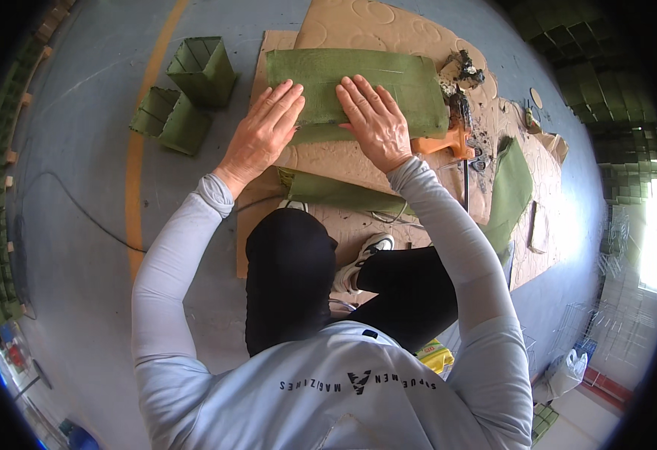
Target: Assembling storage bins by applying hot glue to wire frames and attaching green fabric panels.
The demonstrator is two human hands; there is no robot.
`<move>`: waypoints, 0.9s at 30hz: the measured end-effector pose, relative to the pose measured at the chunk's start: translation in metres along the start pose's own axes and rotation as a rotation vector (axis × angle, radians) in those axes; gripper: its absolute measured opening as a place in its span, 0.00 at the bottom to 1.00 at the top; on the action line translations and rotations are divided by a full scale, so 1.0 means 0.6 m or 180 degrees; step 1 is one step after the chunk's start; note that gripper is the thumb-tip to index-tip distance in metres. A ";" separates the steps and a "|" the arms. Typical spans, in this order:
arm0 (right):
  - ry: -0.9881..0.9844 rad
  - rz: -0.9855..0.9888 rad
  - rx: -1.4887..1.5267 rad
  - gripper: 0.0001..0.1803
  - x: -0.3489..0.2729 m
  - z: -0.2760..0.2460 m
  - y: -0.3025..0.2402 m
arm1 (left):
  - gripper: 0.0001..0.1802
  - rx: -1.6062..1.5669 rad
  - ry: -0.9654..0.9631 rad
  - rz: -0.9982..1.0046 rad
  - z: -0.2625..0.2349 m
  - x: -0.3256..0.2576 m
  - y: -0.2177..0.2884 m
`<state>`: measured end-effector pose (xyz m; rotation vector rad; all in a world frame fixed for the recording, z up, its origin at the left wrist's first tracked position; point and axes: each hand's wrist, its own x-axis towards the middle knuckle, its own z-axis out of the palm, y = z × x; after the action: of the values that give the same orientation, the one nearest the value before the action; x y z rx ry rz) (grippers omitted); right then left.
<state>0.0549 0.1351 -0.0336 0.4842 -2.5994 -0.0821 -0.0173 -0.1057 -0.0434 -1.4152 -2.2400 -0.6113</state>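
Fabric-like green panel (pixel 321 79) lies flat across the cardboard (pixel 377 34) in the head view. Left hand (pixel 263 131) and right hand (pixel 376 120) rest on it palm-down, fingers extended and together, grasping nothing. It looks light, pliable yet firm enough to stay flat, with a matte weave unlikely to slip; creasing seems a likelier risk than breaking. Opposite short edges look the best holds, avoiding the dark residue (pixel 460 109) above the orange tool (pixel 448 142).
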 end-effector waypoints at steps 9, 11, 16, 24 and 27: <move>-0.0115 0.0013 0.0256 0.51 0.039 -0.023 -0.036 | 0.29 0.0058 -0.0013 -0.0037 -0.001 0.004 0.008; 0.0057 0.0033 0.0121 0.48 0.055 0.004 -0.046 | 0.28 0.0146 -0.0046 -0.0115 0.003 0.005 0.012; 0.0190 0.0025 0.0273 0.42 0.051 0.009 -0.056 | 0.30 0.0226 -0.0082 -0.0093 -0.001 -0.003 0.013; 0.0204 0.0221 0.0196 0.45 0.037 0.017 -0.054 | 0.38 0.0226 -0.0511 -0.0137 -0.040 0.022 0.029; 0.0038 0.0231 -0.0090 0.46 0.039 0.014 -0.059 | 0.43 0.0464 -0.0362 -0.0097 -0.044 0.054 0.040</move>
<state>0.0432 0.0937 -0.0355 0.3789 -2.5976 -0.0912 -0.0051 -0.0878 0.0000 -1.3769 -2.3454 -0.3768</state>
